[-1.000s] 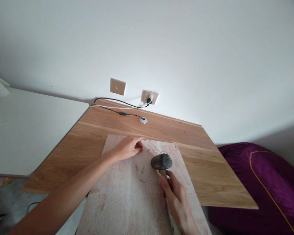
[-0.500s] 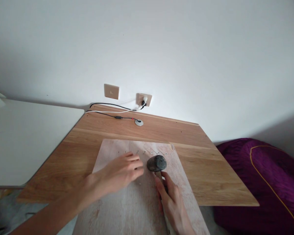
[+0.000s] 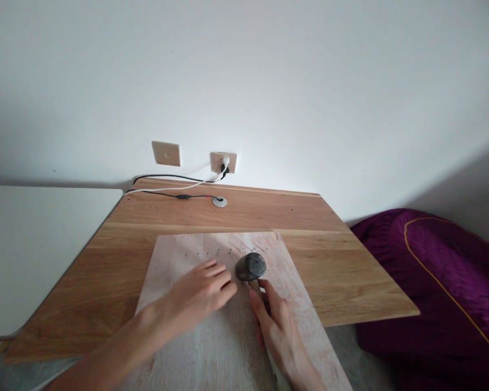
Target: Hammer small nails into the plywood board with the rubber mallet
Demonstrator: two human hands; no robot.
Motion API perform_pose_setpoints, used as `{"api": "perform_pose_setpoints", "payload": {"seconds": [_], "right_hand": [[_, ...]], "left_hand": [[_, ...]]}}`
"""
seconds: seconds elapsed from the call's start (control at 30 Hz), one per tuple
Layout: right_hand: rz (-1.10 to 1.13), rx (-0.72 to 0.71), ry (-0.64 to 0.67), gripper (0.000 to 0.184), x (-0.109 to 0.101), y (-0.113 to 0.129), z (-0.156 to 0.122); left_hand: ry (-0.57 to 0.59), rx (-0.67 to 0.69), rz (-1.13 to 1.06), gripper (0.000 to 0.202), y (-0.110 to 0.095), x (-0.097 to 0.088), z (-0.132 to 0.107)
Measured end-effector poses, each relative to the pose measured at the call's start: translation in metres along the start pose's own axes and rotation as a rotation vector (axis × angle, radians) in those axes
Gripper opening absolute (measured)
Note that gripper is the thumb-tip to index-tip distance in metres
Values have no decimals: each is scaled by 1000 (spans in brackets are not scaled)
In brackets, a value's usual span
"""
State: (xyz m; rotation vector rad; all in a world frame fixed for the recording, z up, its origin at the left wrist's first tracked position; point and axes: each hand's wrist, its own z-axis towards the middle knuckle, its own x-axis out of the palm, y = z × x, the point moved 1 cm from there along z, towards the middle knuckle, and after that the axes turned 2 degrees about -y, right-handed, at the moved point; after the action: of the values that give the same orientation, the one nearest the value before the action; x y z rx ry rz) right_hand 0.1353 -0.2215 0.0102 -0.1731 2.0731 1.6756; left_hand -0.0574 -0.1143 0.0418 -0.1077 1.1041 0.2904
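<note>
A pale plywood board (image 3: 179,255) lies on a wooden desk (image 3: 118,255), with a row of small nails (image 3: 228,251) standing near its far edge. My right hand (image 3: 279,331) is closed round the handle of a hammer whose dark head (image 3: 250,266) rests on the board just below the nails. My left hand (image 3: 201,293) lies on the board just left of the hammer head, fingers together and bent down onto the surface. Whether those fingers hold a nail is hidden.
A wall socket (image 3: 223,162) with black and white cables (image 3: 175,187) sits behind the desk, beside a blank plate (image 3: 166,153). A metal grommet (image 3: 219,202) is set in the desk. A white table (image 3: 36,239) stands left; a purple cushion (image 3: 436,288) lies right.
My left hand has pulled back from the far row of nails to the middle of the board, covering the loose nails there. The hammer stays down; the view has shifted.
</note>
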Motion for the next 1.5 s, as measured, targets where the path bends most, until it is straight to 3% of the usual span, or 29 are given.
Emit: {"api": "perform_pose_setpoints", "payload": {"seconds": [0.2,0.3,0.37,0.53,0.83,1.1,1.5], "right_hand": [[-3,5,17,63,0,3,-1],[10,28,46,59,1,3,-2],[32,42,67,55,2,3,-3],[43,-9,52,44,0,7,0],[83,-7,95,40,-4,11,1],[57,15,70,44,-4,7,0],[99,88,47,52,-2,11,0]], "left_hand": [[-317,-723,-496,15,75,21,-13],[-406,-878,-538,16,92,30,-23],[-394,-866,-515,18,91,30,-26],[-200,-743,-490,14,77,21,-25],[-116,-741,-562,16,78,23,-24],[-148,-739,-581,9,77,19,-22],[-128,-671,-665,8,76,30,-28]]}}
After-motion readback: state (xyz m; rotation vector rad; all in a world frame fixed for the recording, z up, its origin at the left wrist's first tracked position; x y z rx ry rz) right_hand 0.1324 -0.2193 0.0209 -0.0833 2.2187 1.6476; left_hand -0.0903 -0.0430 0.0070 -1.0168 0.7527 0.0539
